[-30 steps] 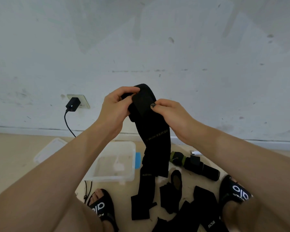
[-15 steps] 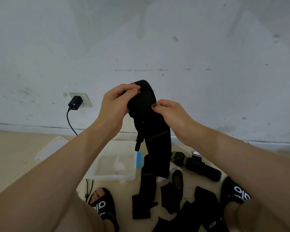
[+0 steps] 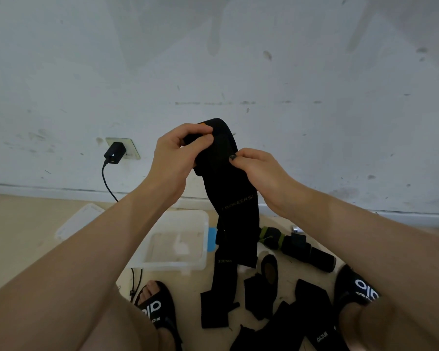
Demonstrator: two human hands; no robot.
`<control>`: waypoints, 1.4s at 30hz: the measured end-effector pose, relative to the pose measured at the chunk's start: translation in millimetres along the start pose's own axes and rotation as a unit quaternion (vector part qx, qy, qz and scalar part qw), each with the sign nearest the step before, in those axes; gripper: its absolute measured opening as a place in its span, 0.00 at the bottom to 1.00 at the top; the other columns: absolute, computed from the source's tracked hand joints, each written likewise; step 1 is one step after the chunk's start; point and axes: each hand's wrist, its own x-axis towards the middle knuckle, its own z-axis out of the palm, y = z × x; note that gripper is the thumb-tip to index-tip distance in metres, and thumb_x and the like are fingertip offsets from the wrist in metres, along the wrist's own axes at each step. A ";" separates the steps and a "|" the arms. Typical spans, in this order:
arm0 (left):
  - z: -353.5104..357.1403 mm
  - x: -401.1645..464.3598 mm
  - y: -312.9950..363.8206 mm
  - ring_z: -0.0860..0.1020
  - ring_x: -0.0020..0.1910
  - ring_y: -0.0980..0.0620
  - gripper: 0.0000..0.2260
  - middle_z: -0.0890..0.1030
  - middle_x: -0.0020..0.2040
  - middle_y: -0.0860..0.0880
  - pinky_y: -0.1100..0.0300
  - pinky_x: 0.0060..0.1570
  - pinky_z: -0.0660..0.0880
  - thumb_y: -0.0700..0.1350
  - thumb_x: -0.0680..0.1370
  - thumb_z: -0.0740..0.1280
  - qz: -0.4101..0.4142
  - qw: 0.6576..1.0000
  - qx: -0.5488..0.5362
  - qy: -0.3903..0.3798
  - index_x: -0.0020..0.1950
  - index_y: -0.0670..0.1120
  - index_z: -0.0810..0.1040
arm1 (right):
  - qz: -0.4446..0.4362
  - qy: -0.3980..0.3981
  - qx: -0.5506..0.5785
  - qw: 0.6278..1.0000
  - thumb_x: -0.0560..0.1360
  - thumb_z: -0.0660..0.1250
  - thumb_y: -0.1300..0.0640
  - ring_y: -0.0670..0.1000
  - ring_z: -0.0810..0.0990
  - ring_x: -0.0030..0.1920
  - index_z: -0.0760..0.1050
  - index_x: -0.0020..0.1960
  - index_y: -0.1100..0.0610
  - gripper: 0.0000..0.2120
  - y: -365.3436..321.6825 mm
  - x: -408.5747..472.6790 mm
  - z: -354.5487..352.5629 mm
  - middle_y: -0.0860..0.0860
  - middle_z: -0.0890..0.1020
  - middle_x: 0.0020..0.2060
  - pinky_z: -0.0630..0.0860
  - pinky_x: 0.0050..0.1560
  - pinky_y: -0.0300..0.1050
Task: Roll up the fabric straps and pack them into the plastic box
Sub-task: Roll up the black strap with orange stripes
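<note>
Up at chest height, black strap (image 3: 228, 178) hangs toward floor. Left hand (image 3: 174, 158) pinches its folded top end; right hand (image 3: 257, 168) pinches its edge. Below: clear plastic box (image 3: 178, 243), loose straps (image 3: 261, 295), rolled strap (image 3: 297, 245).

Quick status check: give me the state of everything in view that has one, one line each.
Left hand: grips the strap's top end.
Right hand: pinches the strap.
Held strap: mostly unrolled, hanging down.
Plastic box: open, no straps inside.
Lid: off, beside the box.
Charger: plugged in, light on.
Floor straps: loose, unpacked.
</note>
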 end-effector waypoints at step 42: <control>36.8 -16.0 -4.7 0.83 0.51 0.53 0.10 0.82 0.55 0.49 0.60 0.47 0.81 0.43 0.83 0.63 -0.003 1.000 0.000 0.014 0.63 0.53 0.76 | -0.094 -0.067 0.026 0.993 0.82 0.67 0.58 0.50 0.87 0.51 0.80 0.59 0.56 0.08 -4.9 1.2 -12.8 0.53 0.87 0.51 0.83 0.53 0.43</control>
